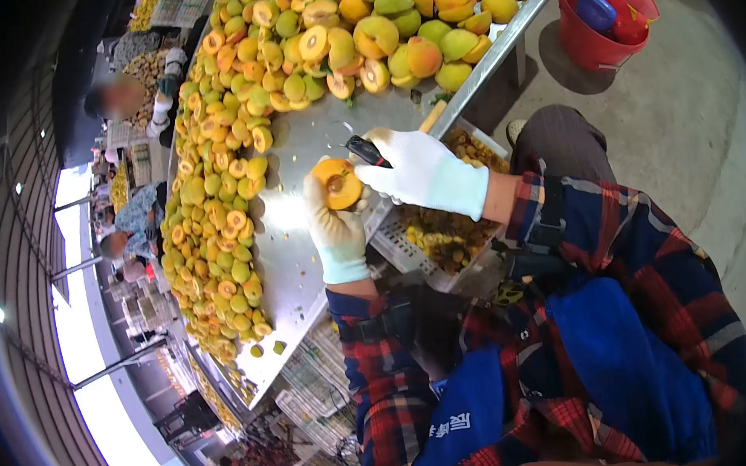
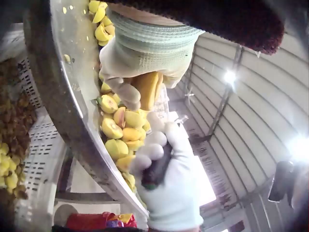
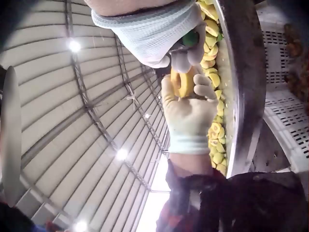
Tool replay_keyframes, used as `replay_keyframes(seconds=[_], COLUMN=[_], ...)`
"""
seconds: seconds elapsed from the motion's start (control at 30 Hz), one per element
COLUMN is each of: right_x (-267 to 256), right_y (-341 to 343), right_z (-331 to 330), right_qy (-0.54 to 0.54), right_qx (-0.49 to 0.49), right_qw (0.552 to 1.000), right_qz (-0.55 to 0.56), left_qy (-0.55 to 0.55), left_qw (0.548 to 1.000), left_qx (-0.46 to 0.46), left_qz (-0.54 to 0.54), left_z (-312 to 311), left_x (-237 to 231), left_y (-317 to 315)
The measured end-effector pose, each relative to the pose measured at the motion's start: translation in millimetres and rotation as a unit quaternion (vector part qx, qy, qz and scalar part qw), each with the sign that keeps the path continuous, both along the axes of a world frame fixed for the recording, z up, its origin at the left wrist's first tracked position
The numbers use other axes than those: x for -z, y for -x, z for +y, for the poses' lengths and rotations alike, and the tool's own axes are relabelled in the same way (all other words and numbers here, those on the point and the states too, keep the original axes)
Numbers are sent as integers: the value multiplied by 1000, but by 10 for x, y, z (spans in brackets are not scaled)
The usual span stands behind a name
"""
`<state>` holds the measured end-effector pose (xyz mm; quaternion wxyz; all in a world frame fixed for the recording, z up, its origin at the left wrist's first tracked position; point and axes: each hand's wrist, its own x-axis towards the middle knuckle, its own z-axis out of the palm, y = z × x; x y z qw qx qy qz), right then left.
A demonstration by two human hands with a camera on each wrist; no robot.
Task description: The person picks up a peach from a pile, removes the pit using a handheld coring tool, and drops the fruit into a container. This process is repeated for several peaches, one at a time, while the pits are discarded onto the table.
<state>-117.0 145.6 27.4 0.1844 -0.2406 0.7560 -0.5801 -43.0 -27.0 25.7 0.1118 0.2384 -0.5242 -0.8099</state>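
In the head view my gloved left hand grips a halved peach, its orange cut face and brown hollow turned up. My right hand, gloved in white, holds a small tool by its black handle close beside the fruit. The tool's working end is hard to make out. From the left wrist, the peach half shows edge-on between thumb and fingers, and the dark handle lies inside the curled right fingers. In the right wrist view the left fingers wrap the fruit just below the right hand.
Heaps of whole and halved peaches cover much of the metal table. Below its raised edge sit white crates with brown and yellow pieces. A red bucket stands on the floor. Other people work at the far side.
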Motion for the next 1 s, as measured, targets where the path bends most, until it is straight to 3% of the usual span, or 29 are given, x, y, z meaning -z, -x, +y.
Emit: replay_keyframes(seconds=[0.03, 0.07, 0.1, 0.17, 0.23, 0.3, 0.43, 0.5, 0.57, 0.6, 0.63, 0.7, 0.83, 0.9, 0.93, 1.0], right_x=[18, 43, 88, 155, 203, 253, 412, 359, 217, 228, 253, 227, 290, 250, 276, 327], right_y=[-56, -114, -194, -322, -425, -434, -281, -355, -564, -646, -703, -727, -700, -677, -683, -695], right_z=[-21, -41, -65, -113, -128, -150, -206, -183, -88, -41, 6, 54, -59, -81, -90, -114], right_qy=[4, 9, 6, -7, -19, -55, -43, -37, -33, -51, -68, -89, -103, -94, -95, -72], right_qx=[-19, -37, -44, -28, -38, -71, -130, -150, -185, -202, -219, -240, -170, -146, -145, -138], right_qw=[999, 997, 997, 984, 983, 981, 980, 973, 962, 960, 957, 951, 972, 981, 981, 984], right_qz=[31, 64, 59, 174, 179, 175, 144, 170, 196, 188, 178, 175, 124, 89, 87, 90], left_qy=[-82, -35, -39, -88, -30, 187, 253, 272, 403, -29, -157, -66, -143, -17, -18, 241], left_qw=[996, 997, 998, 992, 995, 971, 952, 944, 912, 982, 983, 990, 978, 979, 980, 948], left_qx=[-14, 37, 30, -71, -87, -144, -168, -186, -73, -177, -75, -121, -120, -162, -161, -186], left_qz=[15, 55, 50, 52, 47, 35, 32, 28, -27, 56, 63, 36, 93, 121, 119, 88], left_z=[69, 83, 107, 184, 230, 409, 520, 203, -212, 240, -42, 107, 149, 300, 310, 341], left_x=[-28, 5, 44, 114, 225, 200, 358, 629, 889, 337, 425, 262, 359, 329, 363, 391], left_y=[-127, -232, -330, -432, -580, -601, -622, -645, -722, -609, -661, -665, -624, -570, -564, -541])
